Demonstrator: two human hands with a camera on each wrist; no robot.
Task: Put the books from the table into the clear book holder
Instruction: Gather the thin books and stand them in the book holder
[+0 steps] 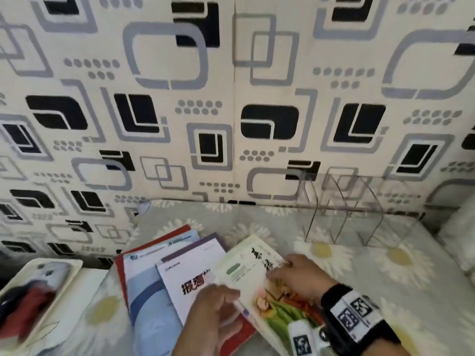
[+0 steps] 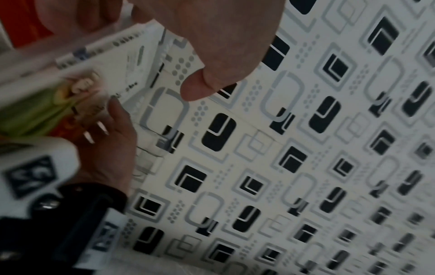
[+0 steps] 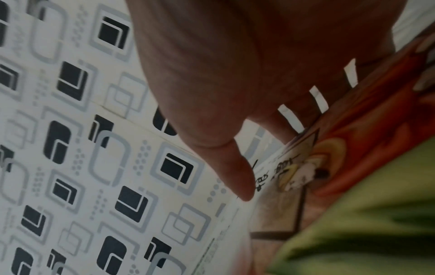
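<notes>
Several books lie fanned on the daisy-print cloth [image 1: 385, 278]. On top is a cream book with a green and orange picture [image 1: 246, 268] [image 2: 35, 111] [image 3: 353, 167], its spine side tilted up. My left hand [image 1: 216, 312] hooks its fingers at that spine edge, while the thumb [image 2: 195, 89] hangs free. My right hand [image 1: 295, 276] [image 2: 110, 141] [image 3: 235, 74] lies on the cover near the right edge, fingers spread and fairly straight. The clear book holder [image 1: 341, 222] stands empty against the wall, beyond the right hand.
Under the top book are a white book with red and black characters [image 1: 190, 276], a pale blue booklet [image 1: 146, 291] and a red cover [image 1: 120, 268]. A white tray with a dark and red item [image 1: 33, 291] sits at the left. A patterned wall [image 1: 231, 98] backs the surface.
</notes>
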